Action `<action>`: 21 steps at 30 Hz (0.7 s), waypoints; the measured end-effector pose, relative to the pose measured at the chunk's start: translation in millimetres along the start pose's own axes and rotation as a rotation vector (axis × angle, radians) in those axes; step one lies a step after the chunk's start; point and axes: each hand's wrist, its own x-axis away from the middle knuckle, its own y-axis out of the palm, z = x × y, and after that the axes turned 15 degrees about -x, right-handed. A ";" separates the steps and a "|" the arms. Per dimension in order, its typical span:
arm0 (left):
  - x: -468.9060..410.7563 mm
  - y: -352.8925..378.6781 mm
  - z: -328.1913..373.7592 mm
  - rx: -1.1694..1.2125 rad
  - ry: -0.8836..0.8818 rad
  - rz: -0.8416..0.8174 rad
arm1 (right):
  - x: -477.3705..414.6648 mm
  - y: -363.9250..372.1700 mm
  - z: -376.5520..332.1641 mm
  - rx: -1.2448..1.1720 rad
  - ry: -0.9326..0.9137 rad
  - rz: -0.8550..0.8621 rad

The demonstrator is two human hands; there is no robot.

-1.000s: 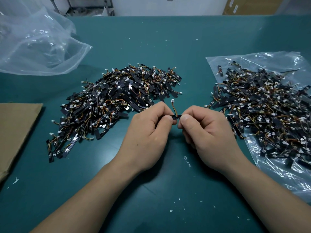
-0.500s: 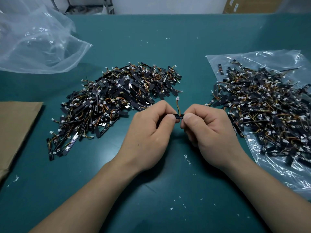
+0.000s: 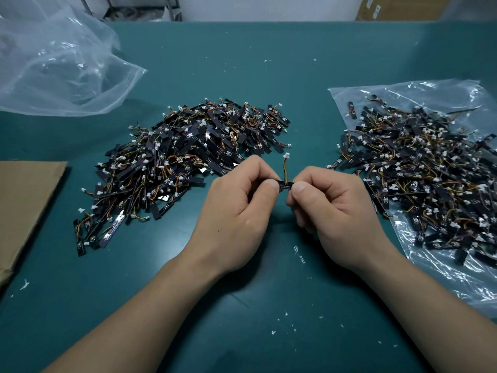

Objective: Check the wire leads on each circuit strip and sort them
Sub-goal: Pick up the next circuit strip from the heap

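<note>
A small black circuit strip (image 3: 285, 186) is held level over the middle of the green table. My left hand (image 3: 236, 211) pinches its left end between thumb and forefinger, and my right hand (image 3: 333, 208) pinches its right end. Its orange and yellow wire lead (image 3: 285, 170) curves straight up to a white connector. A large pile of strips (image 3: 185, 160) lies on the bare table behind my left hand. A second pile of strips (image 3: 419, 173) lies on a clear plastic sheet (image 3: 457, 281) to the right.
A crumpled clear plastic bag (image 3: 59, 68) sits at the far left. A brown cardboard sheet (image 3: 24, 200) lies at the left edge. White crumbs (image 3: 298, 254) dot the green table (image 3: 242, 319) near me. A wall and a cardboard box stand beyond the far edge.
Both hands have drawn slightly apart along the strip, so more of its black body shows between my thumbs. The wire lead has swung a little to the right.
</note>
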 end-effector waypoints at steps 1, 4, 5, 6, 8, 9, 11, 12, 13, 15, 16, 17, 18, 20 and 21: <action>0.2 -0.3 0.1 0.000 0.003 0.001 | 0.1 0.1 -0.2 -0.007 0.000 -0.002; 0.0 -1.6 -0.3 -0.015 0.005 0.021 | 0.3 0.1 0.4 0.021 0.002 -0.020; -0.2 -1.8 -0.6 -0.014 0.002 0.028 | 0.3 0.3 0.6 0.029 0.004 -0.026; -0.4 -2.0 -0.7 -0.011 0.000 0.032 | 0.1 0.7 0.8 0.031 0.005 -0.032; -0.9 -2.2 0.0 -0.007 0.002 0.037 | -0.2 1.2 0.7 0.025 0.007 -0.042; -0.8 -2.3 0.5 -0.005 0.007 0.038 | -0.1 1.4 0.3 0.017 0.008 -0.048; -0.5 -3.2 1.0 0.000 0.021 0.045 | 0.1 1.1 0.0 -0.006 0.010 -0.074; -0.2 -3.8 0.8 0.005 0.030 0.054 | 0.4 0.5 0.1 -0.010 0.006 -0.094; 0.1 -4.5 0.3 0.010 0.040 0.064 | 1.0 -0.3 0.2 -0.005 0.003 -0.116; 0.7 -5.4 0.0 0.018 0.055 0.065 | 2.2 -1.6 0.0 0.008 0.005 -0.155; 0.7 -5.5 0.4 0.016 0.058 0.053 | 2.5 -1.9 -0.3 0.016 0.003 -0.171; 0.7 -5.2 0.5 0.008 0.059 0.041 | 2.9 -1.9 -0.6 0.031 -0.003 -0.180; 0.7 -4.8 0.5 -0.004 0.059 0.033 | 3.0 -1.5 -0.7 0.054 -0.010 -0.181; 0.6 -3.9 0.2 -0.027 0.052 0.031 | 2.6 -0.6 -1.0 0.091 -0.020 -0.166; 0.5 -3.4 0.0 -0.031 0.043 0.033 | 2.4 -0.5 -1.3 0.088 -0.020 -0.157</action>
